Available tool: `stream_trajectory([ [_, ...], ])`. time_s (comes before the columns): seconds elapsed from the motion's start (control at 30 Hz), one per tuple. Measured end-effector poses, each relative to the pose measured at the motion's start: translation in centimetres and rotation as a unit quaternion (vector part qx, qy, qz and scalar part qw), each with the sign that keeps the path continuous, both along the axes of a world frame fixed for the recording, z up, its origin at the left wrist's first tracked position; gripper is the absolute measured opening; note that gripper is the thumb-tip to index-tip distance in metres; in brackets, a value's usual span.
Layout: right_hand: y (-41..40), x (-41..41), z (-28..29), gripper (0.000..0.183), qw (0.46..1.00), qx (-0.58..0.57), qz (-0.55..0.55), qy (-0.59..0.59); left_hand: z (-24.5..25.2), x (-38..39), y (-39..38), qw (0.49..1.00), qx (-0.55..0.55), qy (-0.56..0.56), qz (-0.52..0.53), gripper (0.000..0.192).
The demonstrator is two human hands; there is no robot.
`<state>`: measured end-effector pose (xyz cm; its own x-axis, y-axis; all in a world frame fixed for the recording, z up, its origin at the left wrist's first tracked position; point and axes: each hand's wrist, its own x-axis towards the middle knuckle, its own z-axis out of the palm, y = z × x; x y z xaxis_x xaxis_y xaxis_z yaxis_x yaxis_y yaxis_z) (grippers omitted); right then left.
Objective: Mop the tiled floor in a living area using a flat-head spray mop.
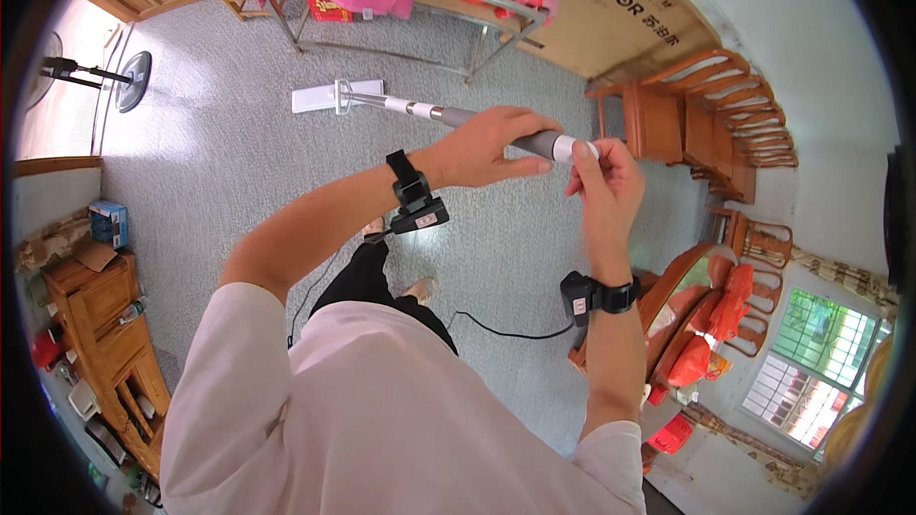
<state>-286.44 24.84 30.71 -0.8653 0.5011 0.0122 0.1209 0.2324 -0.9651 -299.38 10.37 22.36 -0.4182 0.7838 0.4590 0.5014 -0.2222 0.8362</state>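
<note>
A flat mop stretches away from me, its white rectangular head [311, 100] resting on the grey floor. Its pole [422, 109] is metal with white collars and a grey grip that ends in a white cap [567, 147]. My left hand [494, 146] wraps over the grey grip from above, hiding part of it. At the top of the pole, my right hand [612, 182] holds the white cap between thumb and fingers. Both wrists wear black strapped devices, with a cable trailing from the right one.
A metal-framed table [401, 57] with pink cloths stands beyond the mop head. Wooden chairs [651, 121] and a large cardboard box [594, 21] line the right side. A fan base [134, 82] stands far left, a wooden cabinet [107, 322] nearer. A round table [676, 293] holds red bags.
</note>
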Motion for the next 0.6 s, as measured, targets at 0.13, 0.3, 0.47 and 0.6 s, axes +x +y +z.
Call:
stream_trajectory([
  [0.13, -0.4, -4.3, 1.8, 0.028, 0.999, -0.016, 0.045, 0.014, 1.0, -2.9, -0.5, 0.999, 0.023, -0.031, 0.039, 0.043],
  [0.3, -1.3, -7.2, 2.7, 0.030, 0.999, 0.002, 0.054, 0.003, 2.0, -4.7, -0.8, 0.991, 0.082, -0.009, 0.106, 0.037],
  [0.47, -2.4, -9.1, 3.8, 0.031, 1.000, 0.005, 0.028, -0.008, 2.3, -5.9, -0.9, 0.986, 0.090, -0.007, 0.137, 0.036],
  [0.6, -2.5, -10.7, 4.5, 0.031, 0.999, 0.004, 0.039, -0.001, 1.4, -7.2, -0.4, 0.980, 0.124, 0.001, 0.156, 0.037],
])
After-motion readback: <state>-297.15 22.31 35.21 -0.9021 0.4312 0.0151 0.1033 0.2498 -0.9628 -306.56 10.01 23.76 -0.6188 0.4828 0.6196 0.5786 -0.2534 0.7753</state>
